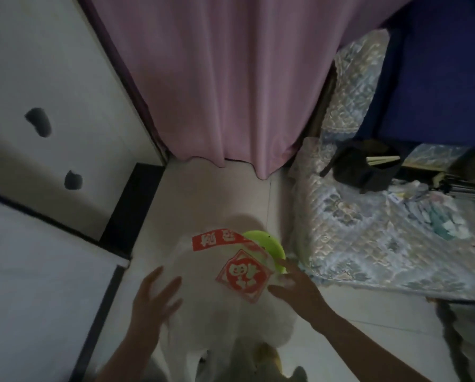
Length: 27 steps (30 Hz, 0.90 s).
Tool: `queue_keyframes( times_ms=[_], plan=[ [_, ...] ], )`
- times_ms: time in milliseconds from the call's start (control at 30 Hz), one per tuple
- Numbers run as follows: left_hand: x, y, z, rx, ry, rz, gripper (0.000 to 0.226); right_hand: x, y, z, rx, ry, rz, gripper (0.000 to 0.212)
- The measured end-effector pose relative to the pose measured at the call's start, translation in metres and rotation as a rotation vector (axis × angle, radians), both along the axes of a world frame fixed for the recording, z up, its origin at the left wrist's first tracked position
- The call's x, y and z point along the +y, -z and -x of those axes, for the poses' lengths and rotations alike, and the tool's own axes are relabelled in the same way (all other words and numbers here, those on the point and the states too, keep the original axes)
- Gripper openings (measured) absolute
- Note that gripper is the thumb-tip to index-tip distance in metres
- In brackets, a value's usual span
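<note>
A white plastic bag [225, 307] with red printed marks billows over a lime-green bin [269, 245] on the pale floor. My left hand [153, 299] is at the bag's left side with fingers spread and straight, touching the plastic. My right hand [297, 288] is at the bag's right edge, next to the green rim, and pinches a bit of the plastic between thumb and fingers. Most of the bin is hidden under the bag.
A pink curtain [231, 92] hangs straight ahead. A quilted floral bed cover [368, 230] lies at the right with a black bag [366, 166] and clutter on it. White cabinet doors [51, 106] stand at the left. Pale floor tiles [211, 194] lie between.
</note>
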<state>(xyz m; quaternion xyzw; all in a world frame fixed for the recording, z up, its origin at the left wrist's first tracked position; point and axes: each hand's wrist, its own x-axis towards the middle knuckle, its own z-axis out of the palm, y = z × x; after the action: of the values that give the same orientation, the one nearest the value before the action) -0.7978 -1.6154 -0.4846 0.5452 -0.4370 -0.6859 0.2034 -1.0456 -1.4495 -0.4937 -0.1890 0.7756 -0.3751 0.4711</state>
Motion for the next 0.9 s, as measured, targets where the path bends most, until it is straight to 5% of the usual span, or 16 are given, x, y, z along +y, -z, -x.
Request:
queue_keyframes(
  times_ms=[233, 433, 567, 900],
  plan=[
    [-0.099, 0.078, 0.108, -0.452, 0.467, -0.055, 0.118, -0.072, 0.068, 0.075, 0.307, -0.160, -0.188, 0.054],
    [-0.136, 0.176, 0.173, -0.507, 0.848, 0.074, 0.125, -0.109, 0.153, 0.113, 0.313, -0.266, -0.390, 0.060],
    [-0.135, 0.248, 0.197, -0.383, 0.948, 0.086, 0.136, -0.117, 0.220, 0.131, 0.277, -0.336, -0.488, 0.064],
    [-0.126, 0.378, 0.214, -0.622, 1.153, 0.093, 0.130, -0.107, 0.375, 0.142, 0.165, -0.432, -0.509, 0.077]
  ],
)
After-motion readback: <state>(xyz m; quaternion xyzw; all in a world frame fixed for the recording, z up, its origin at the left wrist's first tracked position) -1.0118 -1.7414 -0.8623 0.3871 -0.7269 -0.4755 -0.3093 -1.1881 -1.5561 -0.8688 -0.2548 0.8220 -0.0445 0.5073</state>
